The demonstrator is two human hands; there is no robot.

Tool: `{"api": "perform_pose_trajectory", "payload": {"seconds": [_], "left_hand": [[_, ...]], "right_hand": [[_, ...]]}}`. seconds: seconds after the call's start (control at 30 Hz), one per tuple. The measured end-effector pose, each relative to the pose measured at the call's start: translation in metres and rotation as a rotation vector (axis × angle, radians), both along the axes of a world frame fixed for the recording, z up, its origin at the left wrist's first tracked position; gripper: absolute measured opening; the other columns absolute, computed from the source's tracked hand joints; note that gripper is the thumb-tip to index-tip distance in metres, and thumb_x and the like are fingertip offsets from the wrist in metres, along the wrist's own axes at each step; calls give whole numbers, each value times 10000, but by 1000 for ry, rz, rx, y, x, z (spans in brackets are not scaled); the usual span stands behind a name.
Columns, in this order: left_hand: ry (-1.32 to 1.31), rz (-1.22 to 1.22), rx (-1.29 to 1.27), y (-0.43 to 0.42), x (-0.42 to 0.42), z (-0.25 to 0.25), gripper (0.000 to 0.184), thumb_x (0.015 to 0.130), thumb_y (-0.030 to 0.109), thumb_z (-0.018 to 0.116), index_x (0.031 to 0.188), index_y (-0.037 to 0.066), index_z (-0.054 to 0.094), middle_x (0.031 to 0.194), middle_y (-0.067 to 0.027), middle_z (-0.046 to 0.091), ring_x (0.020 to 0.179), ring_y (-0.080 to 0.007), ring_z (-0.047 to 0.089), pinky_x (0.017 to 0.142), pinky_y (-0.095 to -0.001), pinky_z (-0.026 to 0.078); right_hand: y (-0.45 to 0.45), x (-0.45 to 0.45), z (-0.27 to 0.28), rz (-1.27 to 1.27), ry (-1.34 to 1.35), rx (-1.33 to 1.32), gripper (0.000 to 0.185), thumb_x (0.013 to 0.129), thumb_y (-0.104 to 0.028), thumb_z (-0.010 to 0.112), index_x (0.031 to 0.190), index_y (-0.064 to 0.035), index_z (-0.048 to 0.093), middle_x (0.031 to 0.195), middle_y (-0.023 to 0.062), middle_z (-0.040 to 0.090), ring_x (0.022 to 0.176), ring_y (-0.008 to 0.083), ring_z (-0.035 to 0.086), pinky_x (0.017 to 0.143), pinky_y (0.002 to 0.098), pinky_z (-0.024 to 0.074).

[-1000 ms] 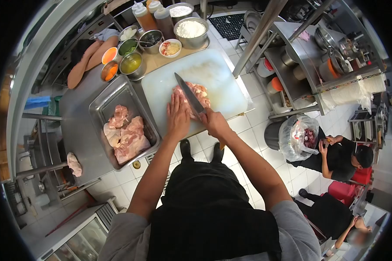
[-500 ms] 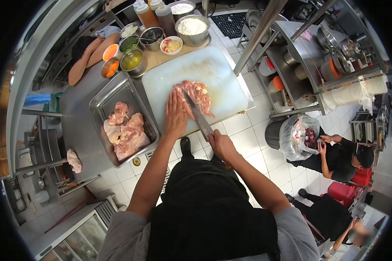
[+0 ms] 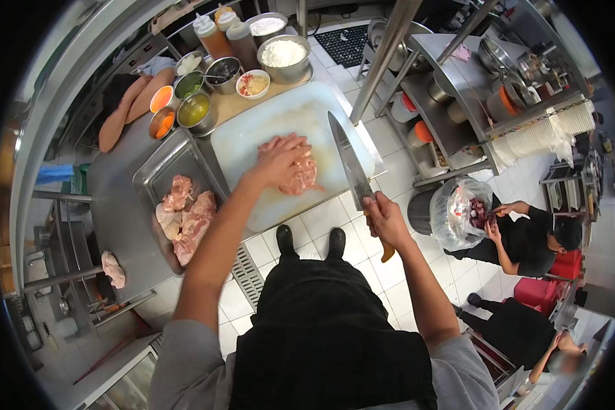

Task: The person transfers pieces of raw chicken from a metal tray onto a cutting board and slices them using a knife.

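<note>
On the white cutting board [image 3: 236, 147] lies a piece of raw, skinless-looking chicken meat [image 3: 301, 179]. My left hand [image 3: 278, 164] rests on top of it with the fingers spread, covering part of its upper left side. My right hand [image 3: 386, 217] grips a large knife [image 3: 348, 157] with a yellow-brown handle. The blade points up and away over the board's right edge, apart from the meat. Left of the board, a metal tray [image 3: 143, 179] contains more raw chicken pieces [image 3: 190, 225], partly hidden by my left forearm.
Bowls of flour [image 3: 283, 53], yellow-green liquid [image 3: 197, 113] and chopped garlic and chili [image 3: 253, 84] stand behind the board beside squeeze bottles [image 3: 212, 37]. Another person's arm [image 3: 143, 96] rests at the back left. Two co-workers are at right, one at a plastic-lined bin [image 3: 451, 215].
The knife has lifted off the meat and swung right, past the board's edge. My left hand has shifted from the meat's left side onto its top, fingers spreading.
</note>
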State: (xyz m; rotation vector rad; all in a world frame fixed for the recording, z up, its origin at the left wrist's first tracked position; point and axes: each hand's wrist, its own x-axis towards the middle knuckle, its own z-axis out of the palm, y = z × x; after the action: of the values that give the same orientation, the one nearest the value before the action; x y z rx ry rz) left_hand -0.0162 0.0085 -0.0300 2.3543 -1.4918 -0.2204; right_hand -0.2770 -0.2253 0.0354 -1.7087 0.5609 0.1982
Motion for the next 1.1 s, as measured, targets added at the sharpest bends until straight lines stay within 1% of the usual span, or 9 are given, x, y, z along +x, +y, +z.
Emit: {"api": "perform_pose_trajectory", "payload": {"seconds": [0.07,0.17,0.37,0.47,0.67,0.87,0.97,1.0,1.1], "left_hand": [[81,-65,251,-8,22,43,384,904,261,758,1243,88,703,1412,-136,561,1385,-358,482,1183,-504,313],[-54,-253,224,-14,48,29,336,862,270,798,1111,66,701,1162,-132,593,1130,-340,579,1033,-488,420],[264,-107,303,-13,36,45,293,883,244,749,1078,33,694,975,-174,658,943,-383,654,842,-452,539],[391,25,169,-5,36,38,293,919,240,712,1112,20,694,1025,-197,697,918,-374,672,822,-454,545],[743,354,-66,3,38,65,267,1032,169,621,1255,30,667,1012,-50,728,878,-115,661,759,-276,532],[1102,593,-653,-12,3,96,257,1083,114,548,1323,56,620,1003,-28,702,834,-74,633,726,-234,526],[932,739,-742,-7,-17,45,241,1067,68,568,1294,11,624,950,-56,698,781,-100,642,674,-260,525],[847,796,-670,-1,-24,26,261,1055,60,556,1309,32,606,977,-75,686,819,-159,652,737,-310,556],[104,765,-412,33,-33,-44,243,1039,45,560,1272,9,620,1093,-158,682,859,-241,667,767,-377,567]], "right_hand": [[1,-6,-3,-14,13,40,350,1117,-297,559,895,-32,503,650,45,560,497,113,518,461,307,447],[6,-21,-12,-40,33,73,359,1114,-297,567,886,-28,504,655,52,570,501,114,521,462,310,450],[15,-65,-31,-122,64,126,370,1110,-294,576,868,-24,504,634,50,559,480,117,519,450,312,446],[14,-79,-41,-135,55,175,369,1107,-291,582,861,-28,498,629,49,559,477,120,532,449,313,450],[16,-77,-35,-136,21,175,370,1106,-294,586,860,-33,493,625,46,560,481,124,544,455,317,458],[9,-59,-17,-118,-45,101,364,1105,-300,587,877,-31,495,626,45,562,484,127,544,462,316,462],[6,-44,-14,-108,-79,118,361,1105,-302,587,886,-29,498,633,48,567,488,126,543,461,318,465],[5,-40,-14,-105,-86,129,360,1105,-302,587,888,-28,499,636,50,568,489,126,542,461,320,467],[12,-19,-21,-69,-54,107,358,1103,-300,584,889,-26,501,645,50,569,489,127,538,460,327,475]]}}
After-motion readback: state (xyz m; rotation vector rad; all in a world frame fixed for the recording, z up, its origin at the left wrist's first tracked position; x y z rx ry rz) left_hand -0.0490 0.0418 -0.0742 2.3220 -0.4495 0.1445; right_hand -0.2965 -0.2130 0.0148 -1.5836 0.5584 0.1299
